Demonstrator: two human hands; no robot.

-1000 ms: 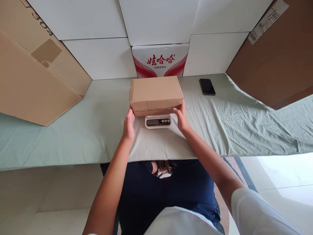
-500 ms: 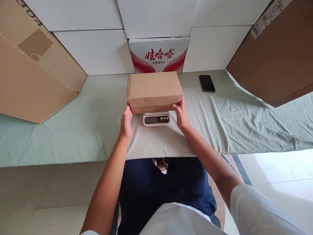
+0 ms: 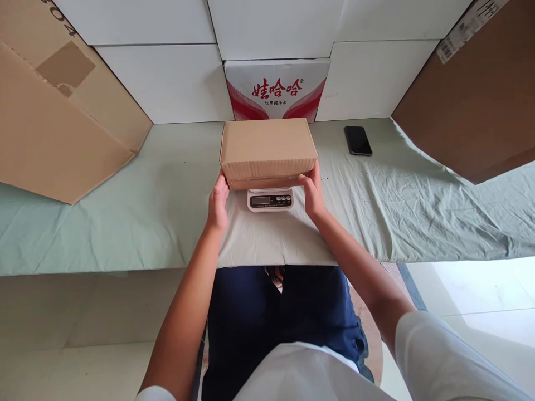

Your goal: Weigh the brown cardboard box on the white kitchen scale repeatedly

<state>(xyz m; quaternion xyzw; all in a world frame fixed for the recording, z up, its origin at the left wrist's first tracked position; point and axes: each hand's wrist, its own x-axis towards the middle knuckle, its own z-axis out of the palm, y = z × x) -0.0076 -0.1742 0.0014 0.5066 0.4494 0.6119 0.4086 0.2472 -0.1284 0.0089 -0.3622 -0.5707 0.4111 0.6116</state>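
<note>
On the worktop [image 3: 125, 234], spread with pale green cloth, a brown cardboard box [image 3: 267, 139] sits near the back, over a white digital scale [image 3: 271, 201] whose front panel shows below it; whether the two touch, I cannot tell. Left hand [image 3: 218, 201] and right hand [image 3: 313, 195] grasp the box by its near corners, and a black phone [image 3: 358, 140] lies off to the right.

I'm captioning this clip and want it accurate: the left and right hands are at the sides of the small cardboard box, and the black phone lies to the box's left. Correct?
Not quite: the head view shows the black phone to the right of the small cardboard box. The left hand and right hand are at its sides.
</note>
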